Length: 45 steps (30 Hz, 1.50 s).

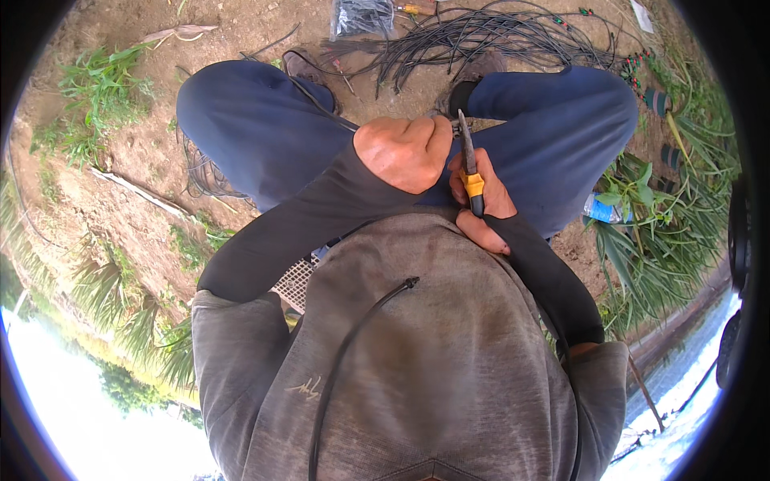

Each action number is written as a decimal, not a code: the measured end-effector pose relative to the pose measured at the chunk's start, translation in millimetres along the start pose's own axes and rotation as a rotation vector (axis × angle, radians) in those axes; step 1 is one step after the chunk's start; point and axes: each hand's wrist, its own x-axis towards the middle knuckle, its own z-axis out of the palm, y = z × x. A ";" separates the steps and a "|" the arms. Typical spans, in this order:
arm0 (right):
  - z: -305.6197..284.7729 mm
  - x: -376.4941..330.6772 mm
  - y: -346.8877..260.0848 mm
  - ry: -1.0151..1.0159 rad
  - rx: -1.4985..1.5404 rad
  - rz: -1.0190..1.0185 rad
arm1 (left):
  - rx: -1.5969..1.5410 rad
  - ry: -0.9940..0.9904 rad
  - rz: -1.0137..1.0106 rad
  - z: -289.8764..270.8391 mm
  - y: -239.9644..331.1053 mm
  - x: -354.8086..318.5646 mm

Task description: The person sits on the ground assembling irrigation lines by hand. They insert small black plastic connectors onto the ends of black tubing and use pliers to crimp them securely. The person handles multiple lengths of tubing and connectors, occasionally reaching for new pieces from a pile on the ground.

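My left hand [405, 152] is closed, its back turned up, over my lap between my bent knees. A thin black cable [343, 122] runs into it from beside my left shoe, and a small dark bit shows past the fingers; the grip itself is hidden under the hand. Just to the right, my right hand [491, 192] is wrapped round a knife [473, 183] with a yellow-and-black handle. The narrow, worn blade points away from me, and its tip is close beside the left fingers. Whether the blade touches the cable cannot be made out.
A tangled bundle of black cables [489, 34] with small red and green ends lies beyond my feet. Next to it are a clear plastic bag [361, 18] and a yellow-handled tool [415, 9]. A plastic bottle [603, 210] lies among plants at right; more cable [207, 172] is at left.
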 end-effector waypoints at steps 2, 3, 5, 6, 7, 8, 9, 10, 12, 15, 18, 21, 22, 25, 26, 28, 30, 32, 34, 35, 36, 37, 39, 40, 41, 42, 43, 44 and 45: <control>-1.3 -0.5 -0.5 -0.032 0.077 0.047 | 0.043 0.033 0.013 6.8 -1.6 0.5; -3.1 0.8 -2.1 -0.046 0.115 0.064 | 0.033 0.034 0.009 10.7 -4.4 -0.1; -5.9 -0.7 0.2 -0.079 0.164 0.017 | -0.114 0.012 -0.037 13.1 -7.9 -1.0; -6.5 -2.4 2.7 -0.093 0.190 -0.006 | -0.253 -0.013 -0.077 11.5 -10.3 -2.6; -7.3 -3.2 4.0 -0.093 0.154 -0.020 | -0.393 -0.038 -0.117 7.8 -13.3 -2.6; -8.2 -3.8 5.0 -0.094 0.118 -0.034 | -0.696 -0.279 -0.303 0.8 -19.7 -0.6; -8.1 -4.1 6.4 -0.094 0.084 -0.048 | -0.992 -0.528 -0.490 -15.1 -27.5 8.0; -8.5 -4.6 6.3 -0.084 0.042 -0.076 | -1.285 -0.779 -0.682 -24.7 -33.3 10.5; -9.5 -5.3 3.3 -0.073 -0.042 -0.130 | -1.564 -0.913 -0.755 -21.7 -46.4 2.5; -9.0 -5.2 -4.7 -0.105 -0.104 -0.164 | -1.810 -1.000 -0.841 -25.7 -48.4 -2.3; -9.8 -4.8 -12.7 -0.141 -0.173 -0.140 | -1.894 -1.000 -0.835 -22.4 -50.5 -7.1; -8.9 -3.3 -10.7 -0.151 -0.235 -0.209 | -1.843 -1.054 -0.841 -22.8 -51.9 -7.9; -8.5 -3.1 -10.2 -0.148 -0.241 -0.205 | -1.837 -1.054 -0.852 -23.1 -51.3 -8.4; -7.3 -2.2 -9.0 -0.134 -0.250 -0.205 | -1.844 -1.060 -0.829 -25.7 -53.6 -8.3; -6.9 -2.1 -8.3 -0.126 -0.248 -0.210 | -1.851 -1.064 -0.812 -26.2 -55.0 -8.6; -5.1 -2.0 -7.5 -0.115 -0.237 -0.195 | -1.782 -1.028 -0.816 -25.6 -56.9 -11.7; -3.4 -1.7 -6.2 -0.109 -0.219 -0.155 | -1.657 -0.961 -0.790 -26.4 -55.5 -11.6; -4.1 -1.0 -7.0 -0.127 -0.217 -0.129 | -1.477 -0.861 -0.733 -30.2 -47.5 -8.1; -4.1 -0.9 -6.5 -0.137 -0.202 -0.124 | -1.174 -0.746 -0.544 -30.7 -43.8 -9.8; -3.7 0.5 -5.0 -0.143 -0.186 -0.135 | -1.024 -0.684 -0.451 -31.5 -41.0 -11.2; -3.6 1.6 -4.6 -0.155 -0.171 -0.149 | -0.993 -0.612 -0.529 -36.6 -32.8 -10.0; -3.2 1.9 -5.4 -0.149 -0.181 -0.148 | -0.888 -0.537 -0.480 -33.2 -29.1 -13.1; -2.0 3.1 -7.8 -0.138 -0.200 -0.147 | -0.675 -0.389 -0.383 -20.7 -23.1 -24.7; -1.9 4.1 -8.3 -0.143 -0.203 -0.123 | -0.605 -0.291 -0.334 -17.5 -20.9 -27.2; -2.3 5.5 -8.6 -0.146 -0.205 -0.100 | -0.535 -0.195 -0.285 -14.5 -19.0 -28.7; -2.4 5.3 -8.6 -0.146 -0.209 -0.075 | -0.466 -0.098 -0.232 -12.8 -16.9 -29.2; -2.2 5.2 -8.2 -0.144 -0.196 -0.051 | -0.439 -0.085 -0.209 -12.3 -16.0 -28.9; -2.1 5.1 -7.8 -0.142 -0.183 -0.027 | -0.413 -0.072 -0.185 -11.8 -15.6 -28.3; -2.4 6.0 -6.8 -0.142 -0.170 0.000 | -0.388 -0.059 -0.166 -10.0 -15.4 -27.8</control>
